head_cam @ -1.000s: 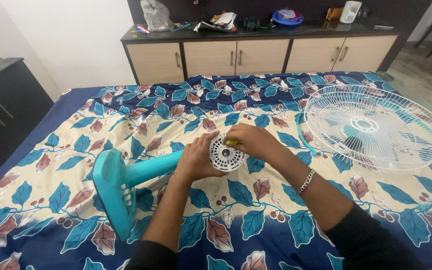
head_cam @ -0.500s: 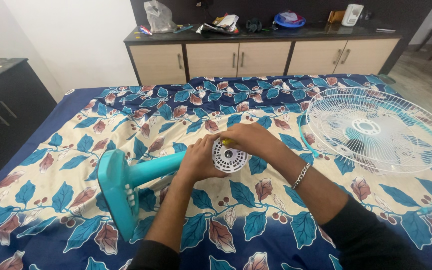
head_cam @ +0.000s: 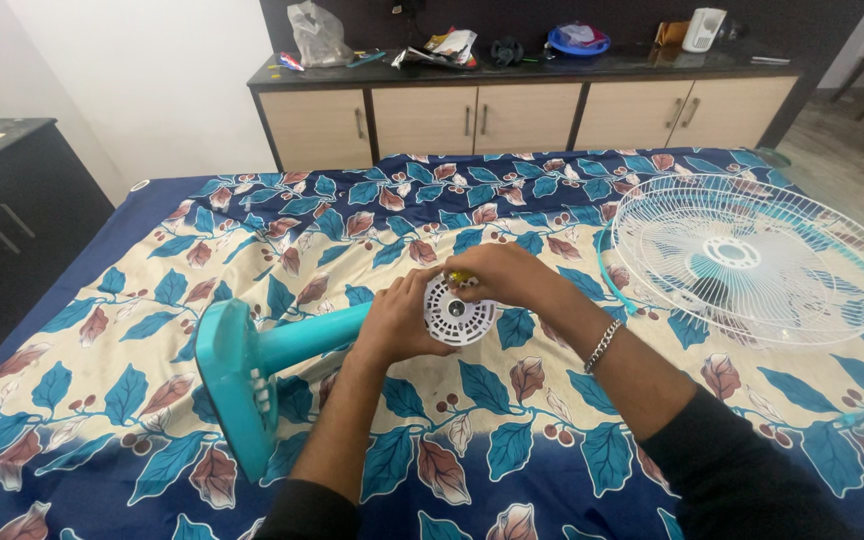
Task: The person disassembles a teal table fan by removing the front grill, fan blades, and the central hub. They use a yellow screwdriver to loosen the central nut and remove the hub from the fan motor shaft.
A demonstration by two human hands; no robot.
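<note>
The left hand point(head_cam: 392, 320) grips the white motor housing point(head_cam: 459, 312) on the teal fan stand point(head_cam: 252, 365), while the right hand point(head_cam: 497, 275), pinching a yellow-handled tool point(head_cam: 459, 278), has edged slightly inward at its rim.

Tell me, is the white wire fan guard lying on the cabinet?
No, the white wire fan guard lies on the leaf-patterned bedsheet, right of both hands.

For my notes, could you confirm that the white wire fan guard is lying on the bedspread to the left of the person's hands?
Not quite: the head view shows the white wire fan guard lying on the bedspread to the right of the person's hands, not the left.
</note>
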